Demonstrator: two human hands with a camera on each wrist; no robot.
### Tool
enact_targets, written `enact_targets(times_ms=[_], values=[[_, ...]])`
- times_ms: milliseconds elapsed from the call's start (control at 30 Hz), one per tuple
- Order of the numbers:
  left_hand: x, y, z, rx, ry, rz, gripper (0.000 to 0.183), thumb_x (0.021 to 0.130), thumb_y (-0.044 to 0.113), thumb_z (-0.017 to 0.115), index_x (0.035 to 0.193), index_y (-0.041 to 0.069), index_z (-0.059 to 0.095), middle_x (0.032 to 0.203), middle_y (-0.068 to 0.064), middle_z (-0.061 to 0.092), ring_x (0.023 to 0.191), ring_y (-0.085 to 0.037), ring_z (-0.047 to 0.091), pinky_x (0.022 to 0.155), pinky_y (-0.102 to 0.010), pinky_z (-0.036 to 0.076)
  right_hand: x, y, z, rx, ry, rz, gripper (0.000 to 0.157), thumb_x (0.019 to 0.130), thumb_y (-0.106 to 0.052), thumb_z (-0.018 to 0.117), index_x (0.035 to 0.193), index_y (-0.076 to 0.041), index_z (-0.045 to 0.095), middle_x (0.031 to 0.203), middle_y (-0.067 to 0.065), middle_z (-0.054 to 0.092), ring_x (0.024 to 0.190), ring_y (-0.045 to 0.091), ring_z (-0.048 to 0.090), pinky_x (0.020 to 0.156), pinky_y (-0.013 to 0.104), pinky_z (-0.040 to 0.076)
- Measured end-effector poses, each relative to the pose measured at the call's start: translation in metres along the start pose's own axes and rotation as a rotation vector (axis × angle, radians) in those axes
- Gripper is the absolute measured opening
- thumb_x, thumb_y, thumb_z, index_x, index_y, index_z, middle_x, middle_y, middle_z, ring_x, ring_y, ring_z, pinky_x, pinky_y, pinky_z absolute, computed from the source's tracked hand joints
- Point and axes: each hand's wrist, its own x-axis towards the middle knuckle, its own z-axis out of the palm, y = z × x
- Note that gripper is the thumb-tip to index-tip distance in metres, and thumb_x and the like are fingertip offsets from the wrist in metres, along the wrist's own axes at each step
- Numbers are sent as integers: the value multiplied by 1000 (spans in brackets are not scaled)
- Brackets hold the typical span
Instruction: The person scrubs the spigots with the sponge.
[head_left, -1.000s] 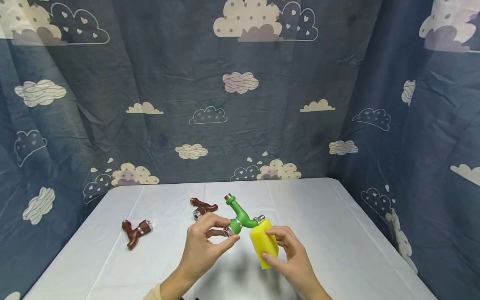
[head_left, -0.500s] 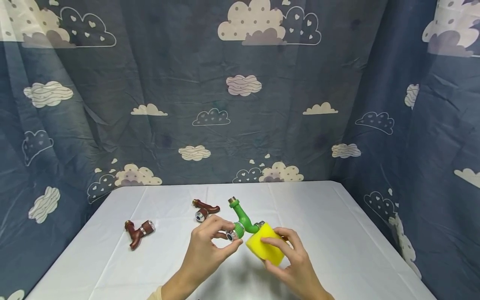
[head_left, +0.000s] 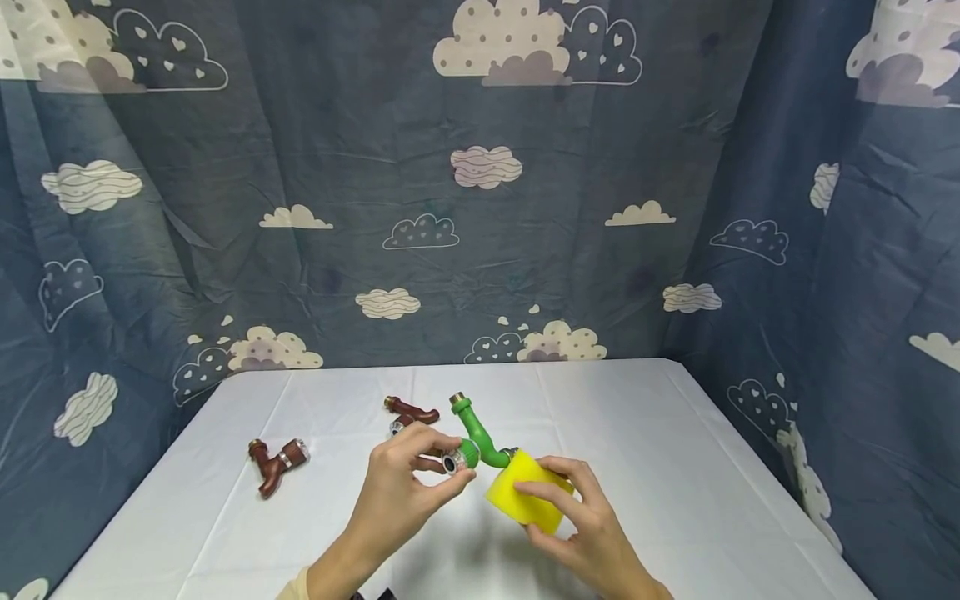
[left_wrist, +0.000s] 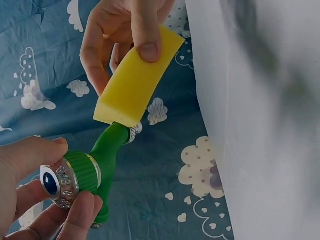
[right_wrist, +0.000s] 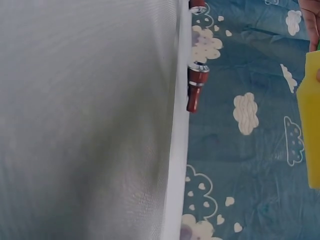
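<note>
My left hand (head_left: 408, 479) pinches the ribbed knob end of a green faucet (head_left: 483, 442) between thumb and fingers, above the table. In the left wrist view the faucet's knob shows a clear collar and a dark blue cap. My right hand (head_left: 581, 517) holds a yellow sponge (head_left: 528, 492) by its sides, thumb below and fingers over it. The sponge's edge lies at the metal-ringed spout of the green faucet (left_wrist: 107, 150) and hides part of it. At the right edge of the right wrist view, the sponge (right_wrist: 311, 120) is partly cut off.
A brown faucet (head_left: 276, 467) lies on the white table (head_left: 675, 500) at the left. Another brown faucet (head_left: 411, 411) lies farther back, partly behind my left hand. A small dark object (head_left: 386, 595) shows at the bottom edge. Cloud-patterned curtains (head_left: 525, 250) stand behind and beside the table.
The sponge has turned from standing narrow and upright to a broad tilted face, and my right fingers have shifted over it. The faucet's knob has turned slightly in my left hand.
</note>
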Motion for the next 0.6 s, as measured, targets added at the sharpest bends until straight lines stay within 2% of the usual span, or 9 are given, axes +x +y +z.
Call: enact_targets(times_ms=[200, 333, 433, 533, 600], values=[[1, 0, -1, -5, -20, -15, 33, 77, 6, 97, 106, 11, 82, 101, 4, 77, 88, -9, 74, 72, -22, 66, 1, -2, -1, 15, -9, -22, 68, 68, -4, 95, 129, -27, 75, 138, 9, 59, 122, 17, 54, 115, 5, 38], [-1, -1, 1, -16, -120, -10, 33, 81, 9, 95, 112, 9, 83, 103, 4, 78, 87, -6, 74, 75, -20, 66, 2, -1, -2, 71, -23, -70, 48, 86, -17, 90, 130, -25, 74, 139, 10, 60, 125, 18, 55, 119, 8, 39], [-2, -3, 3, -35, -195, 6, 33, 84, 9, 92, 115, 9, 82, 105, 2, 78, 87, -6, 75, 78, -20, 66, 2, -2, -2, 106, -40, -98, 33, 99, -31, 79, 131, -25, 74, 139, 10, 59, 125, 18, 56, 118, 10, 41], [-2, -5, 2, -74, -242, 0, 33, 85, 7, 91, 117, 10, 82, 108, -1, 79, 89, -8, 76, 79, -20, 66, 3, -3, -3, 130, -53, -107, 30, 103, -35, 74, 131, -25, 74, 139, 9, 59, 124, 17, 57, 116, 10, 44], [-1, -7, 1, -119, -281, -24, 34, 86, 6, 90, 118, 11, 82, 111, -3, 79, 91, -8, 77, 80, -21, 66, 3, -4, -3, 144, -58, -119, 30, 101, -30, 77, 131, -24, 74, 139, 10, 60, 123, 17, 58, 114, 11, 47]])
